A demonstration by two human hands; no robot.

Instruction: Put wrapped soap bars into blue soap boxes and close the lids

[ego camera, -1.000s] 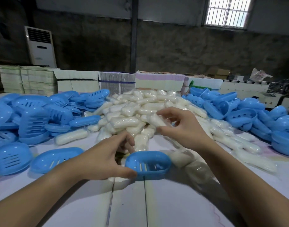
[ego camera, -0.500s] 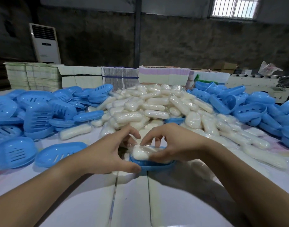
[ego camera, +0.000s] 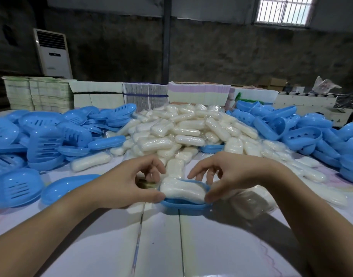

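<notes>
Soap bar (ego camera: 182, 189) is lying in the blue box base (ego camera: 184, 204) btwn your hands, long axis running left-right. Your left hand (ego camera: 127, 184) is pinching the base's left end; your right hand (ego camera: 229, 176) is touching the right end w/ thumb, fingers loosely curled. Lids (ego camera: 105, 142) are sitting farther left, nearer your left hand.
</notes>
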